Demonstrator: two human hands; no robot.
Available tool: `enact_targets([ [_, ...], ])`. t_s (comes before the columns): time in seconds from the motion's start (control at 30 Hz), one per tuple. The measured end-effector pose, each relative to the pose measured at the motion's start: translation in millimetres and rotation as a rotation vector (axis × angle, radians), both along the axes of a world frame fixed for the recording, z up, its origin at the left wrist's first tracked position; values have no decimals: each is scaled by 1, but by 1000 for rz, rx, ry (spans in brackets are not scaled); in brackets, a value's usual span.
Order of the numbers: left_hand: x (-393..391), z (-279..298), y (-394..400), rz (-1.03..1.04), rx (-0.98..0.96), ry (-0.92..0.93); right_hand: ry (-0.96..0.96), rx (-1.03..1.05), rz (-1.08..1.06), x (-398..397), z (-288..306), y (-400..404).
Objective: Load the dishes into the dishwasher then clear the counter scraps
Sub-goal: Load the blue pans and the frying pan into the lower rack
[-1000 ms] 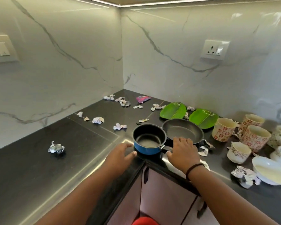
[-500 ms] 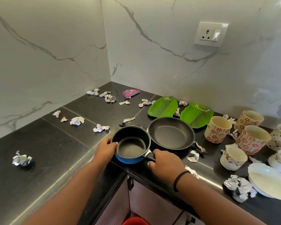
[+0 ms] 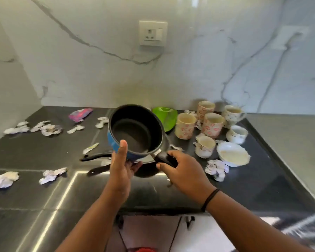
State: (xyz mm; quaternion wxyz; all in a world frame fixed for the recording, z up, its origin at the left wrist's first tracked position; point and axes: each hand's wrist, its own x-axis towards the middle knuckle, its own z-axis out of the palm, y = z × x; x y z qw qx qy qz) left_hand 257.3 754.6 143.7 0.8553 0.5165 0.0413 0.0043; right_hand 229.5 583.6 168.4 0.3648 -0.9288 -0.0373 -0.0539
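A small blue saucepan with a black inside is lifted off the dark counter and tilted toward me. My right hand grips its black handle. My left hand holds the pan's near side, thumb up on the blue wall and fingers under the base. A black frying pan lies on the counter below it, mostly hidden, its handle pointing left. Behind, a green leaf-shaped plate shows. Patterned cups and a white bowl stand at the right.
Crumpled paper scraps lie scattered over the counter's left and middle, one wad near the bowl, and a purple wrapper at the back. A marble wall with a socket rises behind. White cabinet doors sit below the counter edge.
Both hands closed on the saucepan and lifted it off the counter, tilting it toward me. My view swung to the right.
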Motion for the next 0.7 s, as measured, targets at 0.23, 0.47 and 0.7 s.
enact_targets([
  [0.23, -30, 5, -144, -747, -23, 144, -60, 151, -450, -69, 14, -86],
  [0.47, -94, 17, -273, -1058, -178, 243, -109, 163, -750, -162, 16, -168],
  [0.7, -189, 20, -421, -1220, -147, 465, -113, 82, -918, -279, 21, -293],
])
